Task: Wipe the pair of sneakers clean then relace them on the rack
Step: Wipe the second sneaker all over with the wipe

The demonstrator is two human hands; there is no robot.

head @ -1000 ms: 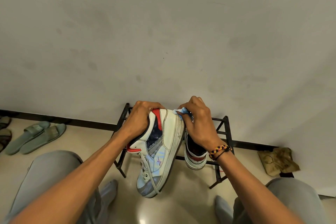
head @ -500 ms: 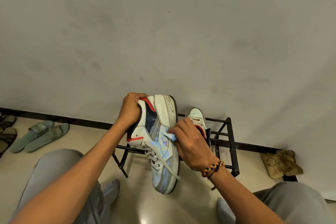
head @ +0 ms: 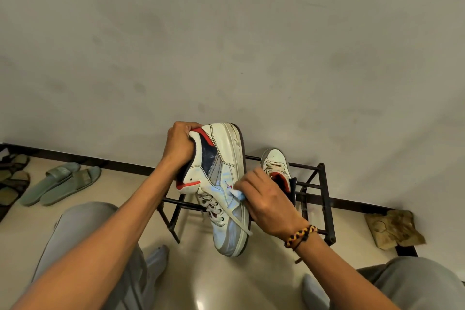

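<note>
My left hand [head: 181, 146] grips the heel collar of a white, navy and red sneaker [head: 224, 178], held in the air on its side with the toe pointing down toward me. Its white lace hangs loose across the side. My right hand [head: 266, 205] pinches a small pale blue wipe [head: 236, 193] and presses it against the sneaker's side near the eyelets. The second sneaker [head: 276, 165] sits on the black metal rack [head: 324, 199], partly hidden behind my right hand.
A grey wall rises right behind the rack. Green slides [head: 63, 182] and dark sandals [head: 12, 178] lie on the floor at the left. A crumpled brown cloth [head: 393, 228] lies at the right by the skirting. My grey-trousered knees frame the bottom.
My right hand with the wipe slid from the sneaker's heel end down to its mid side. The sneaker was turned so its side faces me more.
</note>
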